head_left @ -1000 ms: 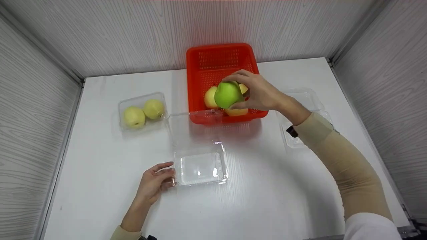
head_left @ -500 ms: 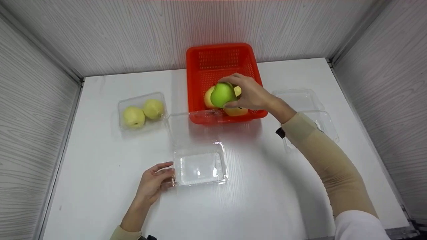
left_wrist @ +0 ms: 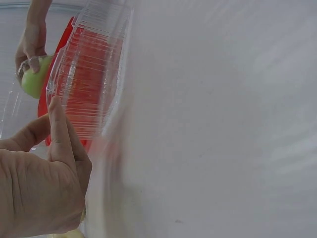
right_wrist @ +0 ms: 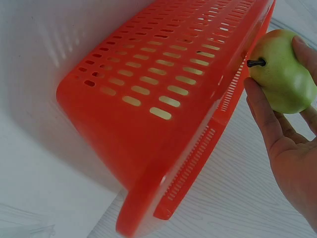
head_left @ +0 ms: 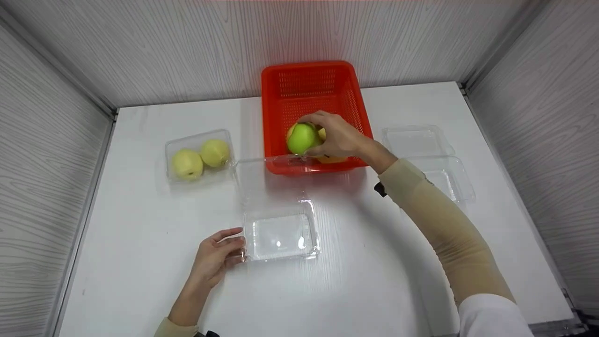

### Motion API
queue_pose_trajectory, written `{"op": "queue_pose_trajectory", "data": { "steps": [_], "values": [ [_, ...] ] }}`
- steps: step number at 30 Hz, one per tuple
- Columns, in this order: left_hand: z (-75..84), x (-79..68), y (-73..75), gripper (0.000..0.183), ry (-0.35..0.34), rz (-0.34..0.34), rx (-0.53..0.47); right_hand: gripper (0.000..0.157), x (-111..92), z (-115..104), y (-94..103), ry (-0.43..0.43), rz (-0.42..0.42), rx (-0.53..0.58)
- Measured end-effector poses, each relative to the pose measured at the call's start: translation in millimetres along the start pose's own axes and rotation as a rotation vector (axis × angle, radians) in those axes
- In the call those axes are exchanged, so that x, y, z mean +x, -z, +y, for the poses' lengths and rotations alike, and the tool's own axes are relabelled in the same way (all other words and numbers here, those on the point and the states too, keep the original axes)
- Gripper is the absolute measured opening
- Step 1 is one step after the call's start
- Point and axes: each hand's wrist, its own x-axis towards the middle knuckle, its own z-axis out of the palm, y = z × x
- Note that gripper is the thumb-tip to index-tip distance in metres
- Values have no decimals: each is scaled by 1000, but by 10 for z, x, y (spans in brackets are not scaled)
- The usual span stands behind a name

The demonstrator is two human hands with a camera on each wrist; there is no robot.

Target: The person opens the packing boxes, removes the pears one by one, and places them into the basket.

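The right hand (head_left: 338, 136) curls its fingers round an apple (head_left: 303, 139) over the basket (head_left: 306, 66), towards 6 o'clock; only the right wrist view shows its stem (right_wrist: 255, 63). The left hand (head_left: 211, 258) pinches the box (head_left: 280, 234) at 9 o'clock, its ribbed wall (left_wrist: 91, 54) clear in the left wrist view.

behind right hand (head_left: 334, 135): wrinkled beige sleeve (head_left: 435, 229), black wrist piece (head_left: 380, 189), then white sleeve (head_left: 493, 316) | behind left hand (head_left: 214, 255): beige cuff (head_left: 175, 328), dark fitting (head_left: 212, 333)
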Motion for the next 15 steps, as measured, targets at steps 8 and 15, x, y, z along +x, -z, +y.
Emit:
{"op": "queue_pose_trajectory", "data": {
  "steps": [8, 15],
  "values": [
    [-10, 3, -2, 40, -16, 7, 26, 73, 67, 26, -120, -11, -10, -55],
    [-1, -6, -10, 40, -11, 17, 23, 71, 118, 20, -190, -17, -39, 0]
  ]
}}
